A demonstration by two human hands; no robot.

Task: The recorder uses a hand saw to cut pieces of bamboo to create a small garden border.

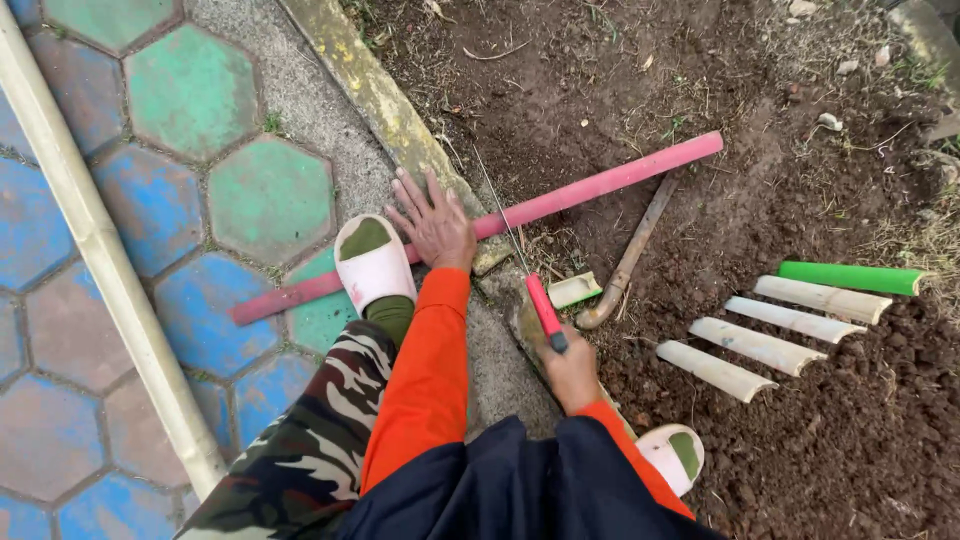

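The left hand [432, 226] is pressed flat, fingers spread, on the pink pole [560, 196]; the saw [543, 306] is gripped in the right hand [570, 372].

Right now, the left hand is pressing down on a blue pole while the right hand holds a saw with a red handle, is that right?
Not quite. The pole under the left hand is pink, not blue, as the head view shows. The rest holds: the left hand presses on it, and the right hand holds the saw with a red handle.
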